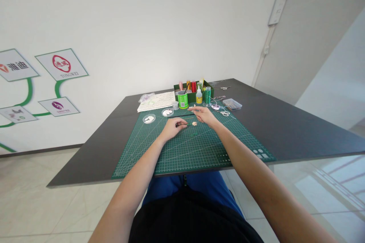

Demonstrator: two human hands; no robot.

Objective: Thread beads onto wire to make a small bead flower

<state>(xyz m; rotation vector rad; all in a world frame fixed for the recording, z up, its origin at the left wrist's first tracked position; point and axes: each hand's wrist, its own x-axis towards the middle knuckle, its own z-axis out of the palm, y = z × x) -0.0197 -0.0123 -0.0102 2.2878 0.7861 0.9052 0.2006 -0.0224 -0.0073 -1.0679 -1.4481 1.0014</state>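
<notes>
My left hand [172,127] is closed on the thin green stem of a small cream-coloured flower [194,123], whose head points to the right. The stem lies low over the green cutting mat [182,152]. My right hand [204,115] hovers beyond and to the right of the flower, its index finger stretched out to the left and the other fingers loosely bent. Nothing shows between those fingers. Small pale pieces [192,107] lie just behind the right fingertips. A thin dark rod [178,115] rests on the mat between the hands and the containers.
Two shallow dishes [149,119] with white pieces stand at the mat's left. Behind are a bright green can [183,100], a glue bottle [199,95], a green spool [208,94] and a green box [176,88]. Scissors [225,113] and a clear case [232,104] lie right.
</notes>
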